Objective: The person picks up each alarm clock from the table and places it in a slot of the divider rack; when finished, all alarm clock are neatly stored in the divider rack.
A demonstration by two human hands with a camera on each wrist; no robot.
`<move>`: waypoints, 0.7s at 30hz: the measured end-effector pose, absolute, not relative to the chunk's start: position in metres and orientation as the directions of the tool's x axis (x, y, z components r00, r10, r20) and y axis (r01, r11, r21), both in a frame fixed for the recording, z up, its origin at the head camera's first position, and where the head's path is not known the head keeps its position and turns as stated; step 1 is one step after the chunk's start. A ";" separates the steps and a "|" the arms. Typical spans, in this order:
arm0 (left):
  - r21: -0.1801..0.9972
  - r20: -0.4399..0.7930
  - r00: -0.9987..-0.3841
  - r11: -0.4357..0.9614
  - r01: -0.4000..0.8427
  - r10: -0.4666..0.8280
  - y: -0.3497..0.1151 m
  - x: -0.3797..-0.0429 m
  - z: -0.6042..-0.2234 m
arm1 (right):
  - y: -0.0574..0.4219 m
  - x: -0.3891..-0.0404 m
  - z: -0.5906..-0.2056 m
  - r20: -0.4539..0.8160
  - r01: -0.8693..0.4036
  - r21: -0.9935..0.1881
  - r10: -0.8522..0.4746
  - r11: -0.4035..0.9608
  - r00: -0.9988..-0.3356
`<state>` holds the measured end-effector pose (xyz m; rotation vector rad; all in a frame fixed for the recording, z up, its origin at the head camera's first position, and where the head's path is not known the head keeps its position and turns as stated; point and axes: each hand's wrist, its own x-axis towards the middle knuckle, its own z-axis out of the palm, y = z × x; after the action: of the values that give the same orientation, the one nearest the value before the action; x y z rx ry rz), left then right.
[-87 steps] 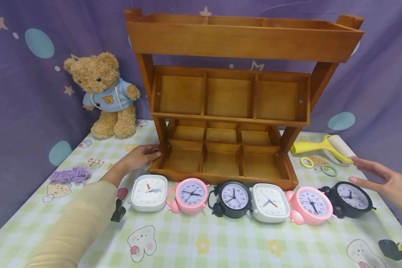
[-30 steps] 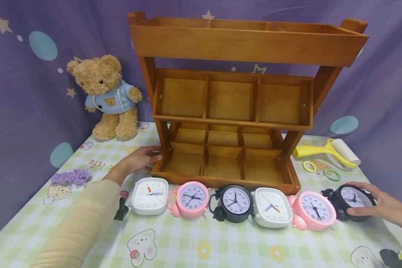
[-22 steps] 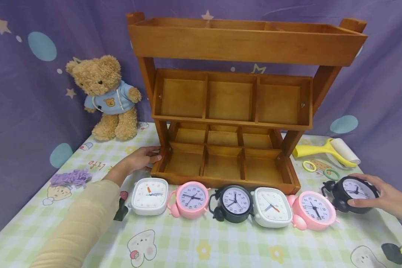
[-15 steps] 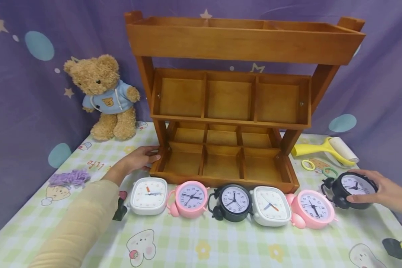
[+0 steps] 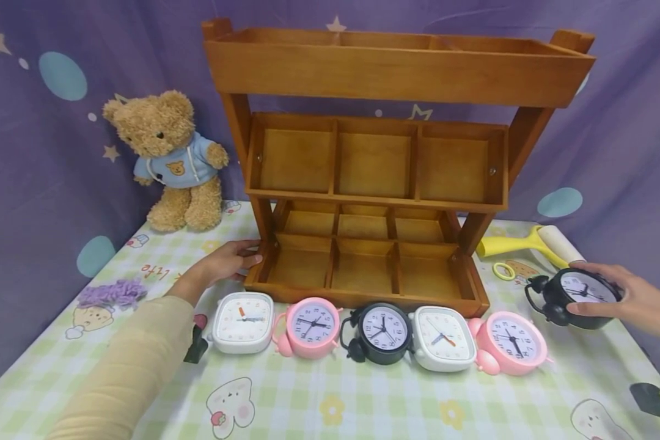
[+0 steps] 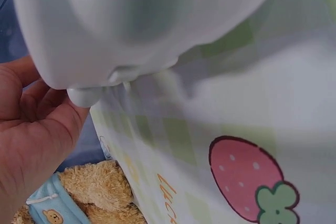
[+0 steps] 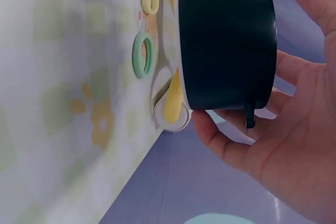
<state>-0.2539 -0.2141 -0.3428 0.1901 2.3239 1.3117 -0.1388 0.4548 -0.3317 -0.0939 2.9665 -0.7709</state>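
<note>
My right hand grips a black twin-bell alarm clock, thumb at its near side and fingers over the far side. Seen in the right wrist view, the clock's dark body is raised off the cloth, its face turned away. My left hand holds the lower left side of a brown wooden tiered rack, thumb in front, fingertips hidden. Before the rack stand a white clock, a pink clock, another black clock, a second white clock and a second pink clock.
A teddy bear sits at the back left, with a purple scrunchie nearer. Behind the right hand lie a yellow-handled lint roller, a yellow ring and a green ring. A checked cloth covers the table.
My right hand came in, took hold of the rightmost black clock and lifted it up and away from the pink clock beside it. The left hand stays at the rack.
</note>
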 end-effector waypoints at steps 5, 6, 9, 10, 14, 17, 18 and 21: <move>0.838 -0.324 -0.883 0.537 -0.100 0.341 -0.215 -0.255 -0.344 | 0.438 -0.143 -0.322 -0.087 -0.028 -0.450 -0.075 0.892 -0.993; 0.838 -0.324 -0.883 0.537 -0.100 0.341 -0.215 -0.255 -0.343 | 0.434 -0.143 -0.320 -0.082 -0.037 -0.447 -0.082 0.894 -0.993; 0.835 -0.324 -0.883 0.542 -0.098 0.341 -0.215 -0.255 -0.343 | 0.423 -0.143 -0.316 -0.059 -0.068 -0.452 -0.105 0.890 -0.993; 0.833 -0.326 -0.882 0.544 -0.099 0.339 -0.215 -0.255 -0.343 | 0.419 -0.144 -0.315 -0.045 -0.081 -0.454 -0.114 0.887 -0.992; 0.831 -0.328 -0.882 0.548 -0.099 0.338 -0.216 -0.256 -0.345 | 0.404 -0.146 -0.310 -0.013 -0.130 -0.461 -0.153 0.878 -0.988; 0.829 -0.328 -0.881 0.551 -0.095 0.341 -0.216 -0.256 -0.345 | 0.391 -0.148 -0.306 0.015 -0.165 -0.453 -0.177 0.876 -0.984; 0.829 -0.329 -0.881 0.551 -0.097 0.341 -0.216 -0.256 -0.345 | 0.387 -0.148 -0.304 0.025 -0.173 -0.446 -0.181 0.878 -0.983; 0.828 -0.328 -0.882 0.552 -0.096 0.338 -0.216 -0.256 -0.343 | 0.374 -0.149 -0.300 0.058 -0.204 -0.437 -0.199 0.876 -0.978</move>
<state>-0.2557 -0.2155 -0.3432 0.1955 2.3350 1.2857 -0.1488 0.3741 -0.3004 -0.3274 3.0534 -0.7141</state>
